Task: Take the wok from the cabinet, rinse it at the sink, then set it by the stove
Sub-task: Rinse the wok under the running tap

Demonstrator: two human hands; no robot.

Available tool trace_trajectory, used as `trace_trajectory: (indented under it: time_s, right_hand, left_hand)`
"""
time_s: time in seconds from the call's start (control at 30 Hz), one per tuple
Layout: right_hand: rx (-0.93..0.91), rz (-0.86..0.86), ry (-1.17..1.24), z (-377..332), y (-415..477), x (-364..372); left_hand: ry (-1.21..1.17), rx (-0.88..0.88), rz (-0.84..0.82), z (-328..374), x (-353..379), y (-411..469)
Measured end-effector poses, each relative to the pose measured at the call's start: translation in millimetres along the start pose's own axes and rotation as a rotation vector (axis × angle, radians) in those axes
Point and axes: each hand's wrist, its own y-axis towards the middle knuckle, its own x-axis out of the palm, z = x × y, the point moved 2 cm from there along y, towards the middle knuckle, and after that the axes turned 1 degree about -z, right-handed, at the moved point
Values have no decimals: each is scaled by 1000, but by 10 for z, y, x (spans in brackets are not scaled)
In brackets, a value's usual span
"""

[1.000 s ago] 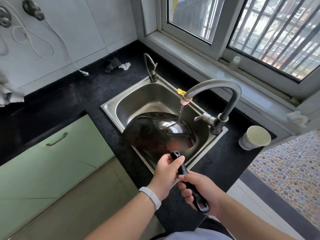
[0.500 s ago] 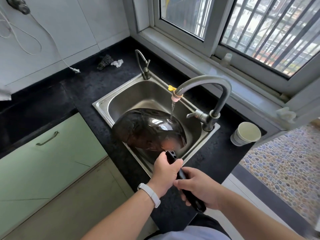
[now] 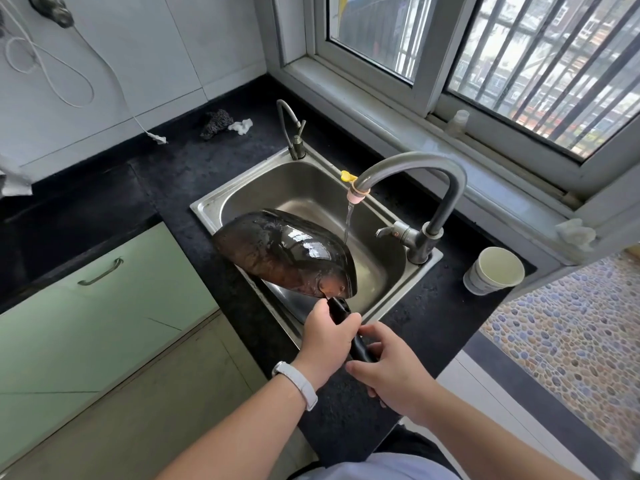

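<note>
Both hands grip wok handle: left hand ahead, right hand behind. Wok tilted over sink, beyond hands; tap water running.

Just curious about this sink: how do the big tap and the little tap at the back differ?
The big tap is thick, arches high from the sink's right side and is running water toward the wok. The little tap is slim, stands at the back corner and shows no water. The big one has a pink tip; the little one doesn't. Both are curved grey metal.
</note>
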Motion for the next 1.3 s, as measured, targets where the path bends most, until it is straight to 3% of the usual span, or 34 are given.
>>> trace_trajectory:
  time_s: [0.27,0.73,1.3]
  right_hand:
    - [-68,-117,288,36,-33,-119]
    - [15,-65,271,131,5,-124]
    - [89,31,583,296,42,-204]
  left_hand:
    - [-423,-190,-108,-50,83,-36]
    - [-134,-183,-88,-29,164,3]
    - [68,-224,-190,97,399,171]
